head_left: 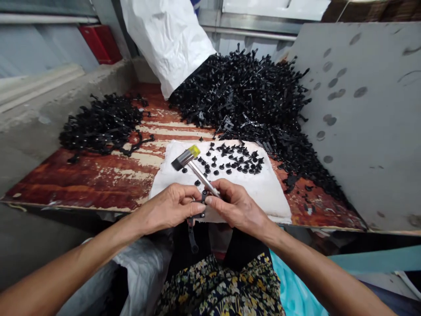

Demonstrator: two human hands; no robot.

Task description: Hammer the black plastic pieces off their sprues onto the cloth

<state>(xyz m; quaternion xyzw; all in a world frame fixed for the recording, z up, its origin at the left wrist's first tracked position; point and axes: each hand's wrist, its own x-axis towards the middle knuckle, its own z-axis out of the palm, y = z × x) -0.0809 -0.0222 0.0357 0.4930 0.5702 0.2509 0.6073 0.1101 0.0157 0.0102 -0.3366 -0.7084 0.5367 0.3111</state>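
My left hand (169, 208) grips a moulded black plastic runner (198, 212) with its end hanging below the fingers. My right hand (238, 206) holds the metal handle of a small hammer (187, 157), whose grey head has a yellow tip and hangs above a folded white cloth (263, 193). Several small black plastic studs (230, 160) lie scattered on that cloth, just beyond the hammer head. Both hands are close together at the cloth's near edge, and the fingers hide part of the runner.
A large heap of black runners (246, 96) spills from a white sack (167, 39) onto a peeling red-brown board (82, 184). A smaller heap (103, 123) lies to the left. A grey metal sheet (362, 109) stands along the right side.
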